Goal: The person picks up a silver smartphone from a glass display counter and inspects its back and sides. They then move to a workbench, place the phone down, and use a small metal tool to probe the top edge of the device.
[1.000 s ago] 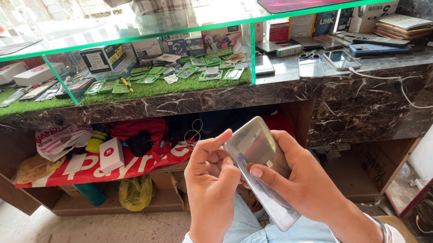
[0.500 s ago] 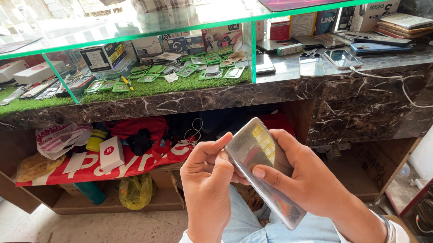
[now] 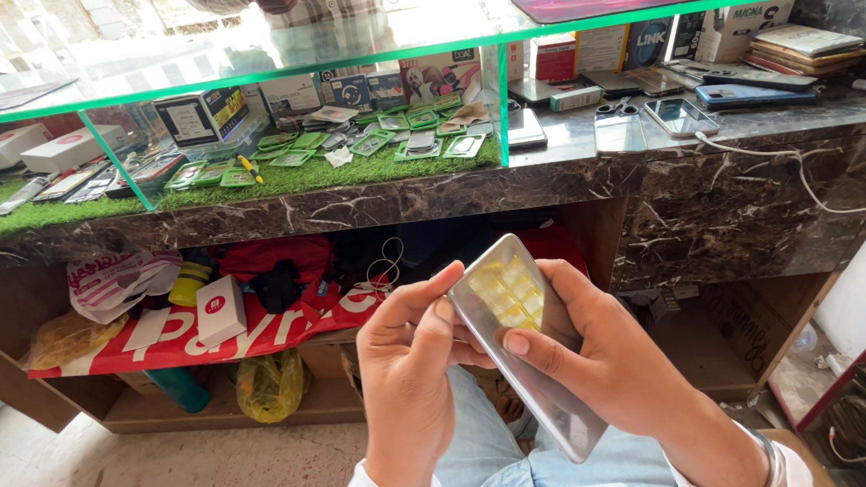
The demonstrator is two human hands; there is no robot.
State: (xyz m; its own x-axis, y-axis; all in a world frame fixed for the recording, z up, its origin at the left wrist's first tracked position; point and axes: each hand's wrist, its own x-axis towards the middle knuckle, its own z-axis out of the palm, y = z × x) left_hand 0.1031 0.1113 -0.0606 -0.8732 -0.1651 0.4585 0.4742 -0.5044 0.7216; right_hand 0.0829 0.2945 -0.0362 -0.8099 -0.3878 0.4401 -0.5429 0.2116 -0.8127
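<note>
**Both hands on the silver phone, glossy side up**

Looking down from the head cam here. The silver phone (image 3: 525, 348) sits right between the two hands, tilted, top end pointing away toward the desk (image 3: 730, 185) and bottom end down over the lap in light jeans (image 3: 486, 461). My left hand (image 3: 412, 385) has its grip pressed against the phone's left edge, thumb stretched across to the near corner, fingers curled under where I can't see them. Right hand (image 3: 611, 363) wraps the right edge, grip pinched onto it: thumb laid flat on the face, fingers behind. So both are closed on it, neither spread.

The phone is a flat rounded rectangle, shiny like brushed metal or glass, catching a yellowish reflection in its upper half. Beyond the hands, the desk is dark veined marble, with a green glass shelf (image 3: 242, 65) above and a strip of fake grass (image 3: 279, 178) holding small green packets (image 3: 377, 142). Under it, left of the left hand, a small white box (image 3: 219, 307) lies on red cloth.
</note>
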